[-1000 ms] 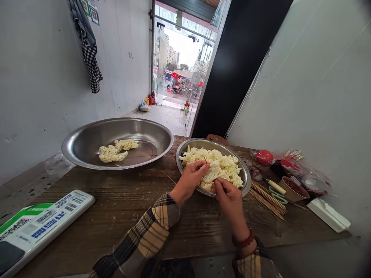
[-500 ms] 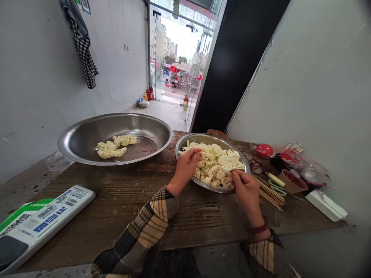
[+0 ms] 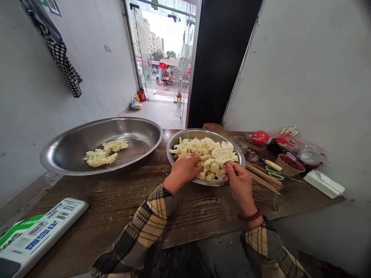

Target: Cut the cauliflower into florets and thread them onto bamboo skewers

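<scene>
My left hand (image 3: 185, 170) is at the near left rim of a steel bowl (image 3: 171, 148) full of cauliflower florets (image 3: 199, 146). Its fingers curve over the florets with the thumb apart, and the fingertips are partly hidden. At the bowl's right side, my right hand (image 3: 240, 183) pinches the lower end of a pale, flat cauliflower piece (image 3: 224, 153) between thumb and fingers. Bamboo skewers (image 3: 265, 178) lie in a bundle just right of that hand. A larger steel basin (image 3: 136, 162) to the left holds a few cauliflower pieces (image 3: 101, 157).
On the wooden table (image 3: 121, 216), a white device with labels (image 3: 49, 227) lies at the left. Green-handled scissors (image 3: 274, 173), a paper bowl of red food (image 3: 290, 164), a white box (image 3: 324, 183) and plastic-wrapped red items (image 3: 260, 138) sit at the right. A glass door (image 3: 185, 65) stands ahead.
My left hand has gone down from above the florets to the bowl's near side. My right hand still grips the cauliflower piece. The camera view has shifted a little to the right.
</scene>
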Motion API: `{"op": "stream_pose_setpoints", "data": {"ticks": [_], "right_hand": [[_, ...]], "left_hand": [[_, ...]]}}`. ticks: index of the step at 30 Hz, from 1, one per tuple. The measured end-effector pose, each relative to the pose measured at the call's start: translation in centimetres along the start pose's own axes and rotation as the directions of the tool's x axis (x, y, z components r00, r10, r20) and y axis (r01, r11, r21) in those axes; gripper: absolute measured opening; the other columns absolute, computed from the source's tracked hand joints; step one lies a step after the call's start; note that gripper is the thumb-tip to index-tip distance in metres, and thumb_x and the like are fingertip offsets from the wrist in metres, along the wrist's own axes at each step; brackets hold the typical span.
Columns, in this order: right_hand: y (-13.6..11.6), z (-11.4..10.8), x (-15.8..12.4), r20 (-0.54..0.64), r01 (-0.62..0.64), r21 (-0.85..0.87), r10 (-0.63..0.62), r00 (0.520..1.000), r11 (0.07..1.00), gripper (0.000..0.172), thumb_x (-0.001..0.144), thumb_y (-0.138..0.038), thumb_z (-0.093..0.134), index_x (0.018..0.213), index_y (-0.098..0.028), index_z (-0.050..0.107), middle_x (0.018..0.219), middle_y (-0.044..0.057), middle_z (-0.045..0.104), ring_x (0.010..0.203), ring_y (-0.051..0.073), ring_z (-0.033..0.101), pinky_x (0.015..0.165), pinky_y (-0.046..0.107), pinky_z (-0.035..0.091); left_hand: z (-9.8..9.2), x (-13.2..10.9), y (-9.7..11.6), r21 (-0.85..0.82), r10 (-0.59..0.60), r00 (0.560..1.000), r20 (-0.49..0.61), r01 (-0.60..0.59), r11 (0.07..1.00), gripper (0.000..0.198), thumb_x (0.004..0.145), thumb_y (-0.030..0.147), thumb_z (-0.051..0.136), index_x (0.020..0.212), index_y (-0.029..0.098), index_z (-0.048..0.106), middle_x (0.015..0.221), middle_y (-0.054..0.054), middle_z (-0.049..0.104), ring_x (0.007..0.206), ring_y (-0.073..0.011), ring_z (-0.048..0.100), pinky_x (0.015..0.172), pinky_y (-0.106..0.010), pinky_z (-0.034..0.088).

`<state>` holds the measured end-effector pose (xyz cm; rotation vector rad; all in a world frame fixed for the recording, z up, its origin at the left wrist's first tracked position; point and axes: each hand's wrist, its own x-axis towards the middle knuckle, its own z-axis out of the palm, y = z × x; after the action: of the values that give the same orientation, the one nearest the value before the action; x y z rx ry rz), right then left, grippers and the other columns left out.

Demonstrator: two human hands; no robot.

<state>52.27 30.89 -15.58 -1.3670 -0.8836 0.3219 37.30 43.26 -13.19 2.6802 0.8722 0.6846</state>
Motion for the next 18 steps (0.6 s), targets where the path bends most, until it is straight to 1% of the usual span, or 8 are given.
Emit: {"op": "stream_pose_setpoints", "data": {"ticks": [5,7,9,11,13,15,18], "right_hand": [[-0.4,-0.1,0.1,0.018,0.007,-0.06,-0.006,1.0,0.998,0.03,0.082,-0.044,0.056,0.076,-0.016,0.064,0.058,-0.003,0.055,0.046,0.01,0.046,0.046,0.022,0.036],[-0.4,-0.2,0.1,0.027,0.006,-0.06,-0.005,1.0,0.998,0.03,0.083,-0.044,0.055,0.076,-0.016,0.065,0.059,-0.003,0.055,0.047,0.01,0.045,0.046,0.022,0.036],[-0.3,-0.2,0.1,0.033,0.002,-0.05,0.0,0.999,0.999,0.031,0.083,-0.045,0.055,0.078,-0.016,0.065,0.06,-0.002,0.056,0.047,0.01,0.046,0.046,0.022,0.036],[-0.3,-0.3,0.1,0.033,-0.001,-0.036,0.002,0.999,0.999,0.031,0.083,-0.045,0.055,0.08,-0.016,0.066,0.061,-0.002,0.056,0.048,0.01,0.046,0.046,0.022,0.036],[-0.3,-0.3,0.1,0.026,-0.007,-0.015,0.008,1.0,1.0,0.031,0.082,-0.045,0.056,0.081,-0.016,0.066,0.061,-0.002,0.057,0.047,0.01,0.046,0.046,0.022,0.037],[-0.3,-0.3,0.1,0.017,-0.018,0.0,0.018,1.0,1.0,0.031,0.081,-0.045,0.057,0.082,-0.015,0.066,0.061,-0.002,0.057,0.047,0.01,0.047,0.045,0.022,0.037],[-0.2,-0.2,0.0,0.014,-0.041,0.013,0.041,0.999,0.999,0.032,0.081,-0.046,0.058,0.083,-0.015,0.066,0.06,-0.002,0.056,0.046,0.01,0.047,0.045,0.022,0.038]], "left_hand": [[0.4,1.7,1.3,0.085,0.041,0.998,0.051,-0.046,0.995,0.023,0.079,0.039,0.058,0.088,0.02,0.065,0.089,-0.008,0.062,0.08,-0.0219,0.058,0.069,-0.03,0.04],[0.5,2.1,1.7,0.093,0.038,0.997,0.068,-0.044,0.995,0.018,0.077,0.035,0.06,0.085,0.019,0.064,0.089,-0.007,0.061,0.081,-0.0219,0.058,0.069,-0.03,0.04],[0.5,2.2,1.7,0.049,0.019,0.998,0.06,-0.022,0.999,0.01,0.077,0.027,0.058,0.08,0.019,0.062,0.087,-0.006,0.06,0.081,-0.0208,0.057,0.068,-0.03,0.04],[0.3,2.2,1.4,-0.06,-0.016,1.0,0.022,0.017,0.998,0.005,0.075,0.021,0.057,0.075,0.018,0.06,0.083,-0.005,0.06,0.078,-0.0188,0.056,0.067,-0.029,0.039],[-0.1,2.0,0.9,-0.236,-0.068,0.997,-0.027,0.06,0.97,0.004,0.074,0.02,0.057,0.072,0.017,0.06,0.079,-0.003,0.06,0.074,-0.0166,0.054,0.065,-0.028,0.039],[-0.5,1.7,0.3,-0.442,-0.124,0.99,-0.059,0.086,0.893,0.007,0.075,0.023,0.058,0.072,0.017,0.06,0.073,-0.002,0.059,0.069,-0.0147,0.053,0.062,-0.026,0.039],[-0.8,1.2,-0.4,-0.693,-0.204,0.975,-0.084,0.09,0.715,0.016,0.076,0.032,0.06,0.076,0.015,0.06,0.067,0.0,0.057,0.062,-0.0116,0.051,0.056,-0.023,0.038]]}}
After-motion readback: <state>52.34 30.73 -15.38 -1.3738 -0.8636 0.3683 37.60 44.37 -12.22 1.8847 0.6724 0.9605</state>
